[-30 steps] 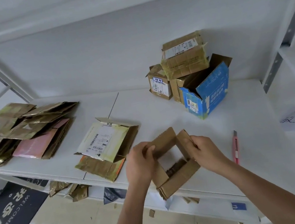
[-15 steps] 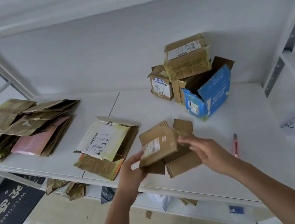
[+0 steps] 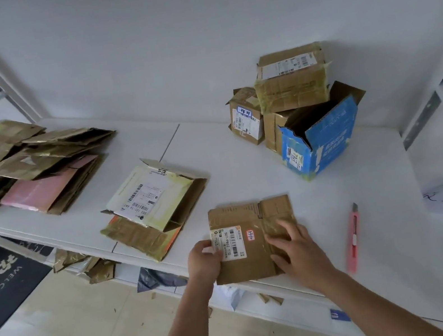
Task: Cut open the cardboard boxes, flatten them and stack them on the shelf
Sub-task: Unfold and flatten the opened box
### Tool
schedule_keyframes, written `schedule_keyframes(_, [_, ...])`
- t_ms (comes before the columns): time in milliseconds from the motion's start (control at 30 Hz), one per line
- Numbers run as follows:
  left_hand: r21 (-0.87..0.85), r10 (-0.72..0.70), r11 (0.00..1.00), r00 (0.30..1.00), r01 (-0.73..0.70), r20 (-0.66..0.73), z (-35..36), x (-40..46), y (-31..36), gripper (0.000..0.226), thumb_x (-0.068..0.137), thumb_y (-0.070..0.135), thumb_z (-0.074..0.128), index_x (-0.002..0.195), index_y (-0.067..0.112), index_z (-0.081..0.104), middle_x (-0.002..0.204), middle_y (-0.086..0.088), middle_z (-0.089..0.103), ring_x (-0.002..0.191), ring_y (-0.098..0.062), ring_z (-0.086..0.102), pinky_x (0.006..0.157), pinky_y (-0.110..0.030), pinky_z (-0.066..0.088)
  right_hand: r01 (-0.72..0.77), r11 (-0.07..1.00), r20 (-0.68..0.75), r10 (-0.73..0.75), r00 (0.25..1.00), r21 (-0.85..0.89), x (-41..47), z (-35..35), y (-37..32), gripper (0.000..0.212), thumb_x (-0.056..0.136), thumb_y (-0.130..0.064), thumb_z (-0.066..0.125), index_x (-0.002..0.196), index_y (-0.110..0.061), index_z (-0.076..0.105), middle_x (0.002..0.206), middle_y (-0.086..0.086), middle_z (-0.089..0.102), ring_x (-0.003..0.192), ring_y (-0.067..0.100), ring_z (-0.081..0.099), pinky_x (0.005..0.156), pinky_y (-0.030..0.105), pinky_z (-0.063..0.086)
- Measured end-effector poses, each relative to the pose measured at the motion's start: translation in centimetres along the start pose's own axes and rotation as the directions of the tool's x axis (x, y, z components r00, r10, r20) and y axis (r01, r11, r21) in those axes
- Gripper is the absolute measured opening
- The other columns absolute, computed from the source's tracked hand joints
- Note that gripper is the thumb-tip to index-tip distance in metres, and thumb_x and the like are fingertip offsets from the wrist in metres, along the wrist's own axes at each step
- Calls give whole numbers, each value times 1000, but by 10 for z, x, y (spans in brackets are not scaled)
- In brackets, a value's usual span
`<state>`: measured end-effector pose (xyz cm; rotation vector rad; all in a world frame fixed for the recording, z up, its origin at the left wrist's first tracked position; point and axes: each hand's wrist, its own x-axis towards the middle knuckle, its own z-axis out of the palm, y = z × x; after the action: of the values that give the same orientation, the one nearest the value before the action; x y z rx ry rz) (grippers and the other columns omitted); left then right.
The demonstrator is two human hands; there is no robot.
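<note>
Flattened box (image 3: 252, 239) flat on shelf (image 3: 382, 198), label up, under both hands (image 3: 296, 249)

Two bare forearms, hands (image 3: 204, 262) ungloved, sleeveless

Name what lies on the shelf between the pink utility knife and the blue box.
Nothing: in the head view, only bare white shelf lies between the pink utility knife and the blue box.
</note>
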<state>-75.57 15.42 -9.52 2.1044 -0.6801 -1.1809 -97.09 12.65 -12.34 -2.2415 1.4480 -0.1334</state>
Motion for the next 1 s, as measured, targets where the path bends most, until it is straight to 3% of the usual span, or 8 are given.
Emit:
schedule_keyframes(133, [-8,-25,1000,1000,25,15,-2,-7,13,20,98,10,48,113,21,55,104,-4,65,93,-22,68,77,-38,61,-17,999,7,16,1000,39,6,-7,5,43,97,-35,56,140,-39,51,160,-9,16,145,16,12,115,38,33])
schedule_keyframes(267, [-322,103,943,994,-86,33,-12,-19,30,15,97,1,51,96,16,53,92,-5,73,73,-14,71,49,-23,52,52,990,-220,-22,975,130,3,-24,-8,47,98,-26,56,144,-33,48,156,1,26,139,19,22,113,41,37])
schedule_keyframes(400, [-562,178,806,981,-188,-72,-41,-19,54,23,96,-8,49,93,15,51,94,-3,73,79,-17,69,60,-32,53,196,966,-393,-117,912,166,43,-47,-53,50,99,-22,54,148,-22,43,159,11,23,140,30,24,116,44,29])
schedule_keyframes(533, [-700,108,677,971,-228,-212,-86,3,63,26,96,-6,51,89,19,49,88,1,73,70,-13,70,49,-26,53,294,950,-352,-241,904,104,118,-68,-114,45,103,-27,45,147,-24,44,162,13,20,149,33,15,120,48,15])
schedule_keyframes(633, [-743,-9,631,956,-223,-294,-108,34,55,22,95,0,59,90,19,49,83,4,72,70,-12,69,63,-36,58,327,942,-290,-292,912,81,174,-54,-155,43,103,-26,45,146,-22,47,161,14,23,149,31,19,121,44,13])
schedule_keyframes(733, [-675,-102,725,947,-139,-305,-114,65,30,19,91,7,69,97,14,52,101,-7,70,84,-23,68,81,-46,59,265,964,-122,-261,958,15,207,-15,-165,43,105,-29,39,148,-24,43,162,10,21,149,29,19,120,40,11])
schedule_keyframes(900, [-535,-100,836,922,-125,-373,-110,87,-12,35,87,17,76,110,13,50,108,-6,68,88,-18,66,66,-31,56,261,963,94,-254,962,-71,209,38,-135,52,105,-40,35,155,-33,23,166,2,4,152,21,-1,121,37,-2])
schedule_keyframes(1000, [-1,98,993,833,-118,-544,-100,88,-4,43,91,18,67,118,20,33,113,-3,57,91,-18,56,69,-31,47,288,953,91,-280,956,-96,215,39,-128,52,104,-45,34,154,-37,21,166,-3,3,152,17,-2,120,36,-2])
